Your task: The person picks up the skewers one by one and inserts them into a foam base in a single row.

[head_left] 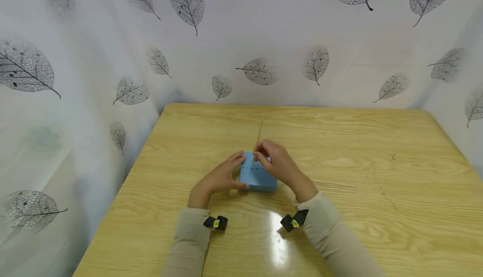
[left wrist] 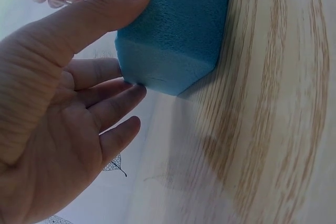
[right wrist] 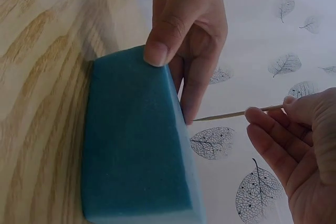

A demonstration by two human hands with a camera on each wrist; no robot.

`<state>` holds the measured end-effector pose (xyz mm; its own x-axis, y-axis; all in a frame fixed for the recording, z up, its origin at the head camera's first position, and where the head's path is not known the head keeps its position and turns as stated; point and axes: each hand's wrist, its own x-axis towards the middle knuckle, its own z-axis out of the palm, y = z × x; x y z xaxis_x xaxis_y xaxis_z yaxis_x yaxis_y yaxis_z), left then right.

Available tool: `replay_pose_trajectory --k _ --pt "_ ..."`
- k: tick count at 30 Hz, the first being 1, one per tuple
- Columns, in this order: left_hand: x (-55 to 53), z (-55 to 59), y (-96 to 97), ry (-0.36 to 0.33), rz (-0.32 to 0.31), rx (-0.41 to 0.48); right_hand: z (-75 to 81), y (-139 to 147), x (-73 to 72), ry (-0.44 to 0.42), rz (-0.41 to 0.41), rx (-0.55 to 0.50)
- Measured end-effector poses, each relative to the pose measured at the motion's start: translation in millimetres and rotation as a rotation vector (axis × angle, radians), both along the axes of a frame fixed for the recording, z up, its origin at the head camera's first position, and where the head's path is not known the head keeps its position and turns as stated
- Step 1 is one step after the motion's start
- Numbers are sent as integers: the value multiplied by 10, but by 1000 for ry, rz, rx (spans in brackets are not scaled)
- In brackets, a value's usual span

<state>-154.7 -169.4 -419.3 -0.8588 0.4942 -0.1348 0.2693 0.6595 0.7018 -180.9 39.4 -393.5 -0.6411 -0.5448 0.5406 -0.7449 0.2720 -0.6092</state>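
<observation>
- Table [head_left: 400, 151]: yellowish wood grain, glossy, far corners rounded.
- Sheeting [head_left: 271, 25]: whitish, dark skeleton-leaf print [head_left: 185, 1] — spans behind table and both sides.
- Light: white glare patch [head_left: 278, 245] on near tabletop.

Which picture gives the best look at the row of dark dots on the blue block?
The head view: it looks down on the blue block, so the dark dots across its top show. Both wrist views show the block, but no dots are visible.

White glare streaks the table [head_left: 324, 155]; both wrist views look dimmer.
</observation>
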Motion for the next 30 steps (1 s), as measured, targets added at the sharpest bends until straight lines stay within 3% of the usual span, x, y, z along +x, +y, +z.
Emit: replay_pose_trajectory --k 16,30 --pt "3 -30 -13 9 -35 40 -77 -182 -15 -18 36 -32" --pt "5 -45 -29 34 -41 61 -123 -234 -32 2 36 1"
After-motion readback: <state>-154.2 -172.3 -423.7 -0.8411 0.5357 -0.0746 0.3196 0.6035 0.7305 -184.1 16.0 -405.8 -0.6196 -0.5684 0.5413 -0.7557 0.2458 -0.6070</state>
